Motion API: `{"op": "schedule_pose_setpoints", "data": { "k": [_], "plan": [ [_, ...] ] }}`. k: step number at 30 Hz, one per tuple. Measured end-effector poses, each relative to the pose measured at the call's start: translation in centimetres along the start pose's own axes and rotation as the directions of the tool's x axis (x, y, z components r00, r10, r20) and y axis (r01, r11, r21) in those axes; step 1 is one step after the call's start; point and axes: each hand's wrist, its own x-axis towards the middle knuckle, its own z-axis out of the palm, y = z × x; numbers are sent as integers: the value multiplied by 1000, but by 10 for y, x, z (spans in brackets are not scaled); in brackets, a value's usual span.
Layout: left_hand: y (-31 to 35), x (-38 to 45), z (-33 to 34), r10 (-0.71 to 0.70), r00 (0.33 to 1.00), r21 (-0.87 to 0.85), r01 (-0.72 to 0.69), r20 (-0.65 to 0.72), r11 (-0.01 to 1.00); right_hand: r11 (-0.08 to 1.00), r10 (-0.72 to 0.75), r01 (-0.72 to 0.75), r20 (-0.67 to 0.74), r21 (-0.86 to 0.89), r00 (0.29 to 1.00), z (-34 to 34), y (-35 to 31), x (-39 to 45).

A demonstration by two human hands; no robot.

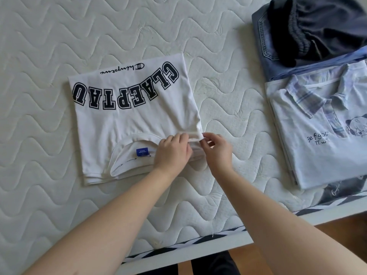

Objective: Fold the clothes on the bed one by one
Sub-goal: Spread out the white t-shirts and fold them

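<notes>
White T-shirt [135, 120] lies flat on the quilted mattress [59, 36] in front of me, folded into a rough rectangle, its big black block letters reading upside down from where I stand and its neckline with a small blue label [142, 152] turned toward me. Both of my hands meet at the shirt's near right corner. My left hand [173, 151] rests on top of the cloth just right of the neckline, fingers bent and closed over the folded edge, so the bulk of the shirt stretches away to the left and beyond it. My right hand [216, 148] sits just off the shirt's right side, thumb and fingertips pinching a narrow strip of white fabric that sticks out at that corner; the pinch is small and tight, with the other fingers loosely curled. The two hands are close together, nearly touching across that bit of cloth. Well apart to the right, near the mattress edge, lies a folded pale polo shirt [317, 139] with a plaid collar and a small print on its chest, stacked over other folded layers. Behind it sit folded jeans [264, 36] with a dark garment [321, 26] with an elastic waistband heaped on top. Below the mattress edge I see a strip of wooden floor [248, 255].
</notes>
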Motion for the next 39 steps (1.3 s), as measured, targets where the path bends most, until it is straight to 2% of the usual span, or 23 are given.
{"op": "schedule_pose_setpoints", "data": {
  "k": [5, 8, 10, 13, 17, 20, 23, 27, 32, 36, 39],
  "plan": [
    [-9, -4, -11, 22, 984, -47, -31, -177, 998, 990, 39, -36, -18, 139, 999, 8, -9, -16],
    [-7, -4, -15, 34, 979, -69, -49, -202, 996, 974, 50, -51, 7, 221, 999, 19, -15, -25],
    [-5, -3, -16, 50, 981, -58, -62, -190, 996, 979, 29, -32, 18, 201, 999, 22, -14, -29],
    [-6, -4, -16, 118, 984, -14, -121, -136, 993, 997, 0, -4, 61, 74, 998, 21, -5, -27],
    [-9, -8, -11, 164, 986, 46, -166, 40, 985, 993, 100, -83, 227, -84, 969, 13, -5, -14],
    [-6, -7, -10, 131, 987, 62, -138, 96, 989, 980, 194, -198, 298, -16, 935, 5, -10, -4],
    [-4, -6, -10, 115, 987, 53, -121, 111, 991, 939, 275, -315, 251, 140, 928, 2, -16, 5],
    [-3, -5, -10, 110, 985, 51, -118, 133, 992, 988, 147, -134, 209, -74, 967, 6, -18, 17],
    [-11, -9, -8, 139, 985, -45, -135, 98, 990, 976, 146, -113, 180, -186, 973, 1, -14, 28],
    [-23, -14, -3, 79, 994, -86, -73, 71, 994, 898, 208, -91, 233, -430, 950, 0, -10, 27],
    [-33, -12, 4, 36, 996, -59, -31, 81, 998, 822, 271, -121, 195, -557, 943, -1, -16, 29]
  ]
}}
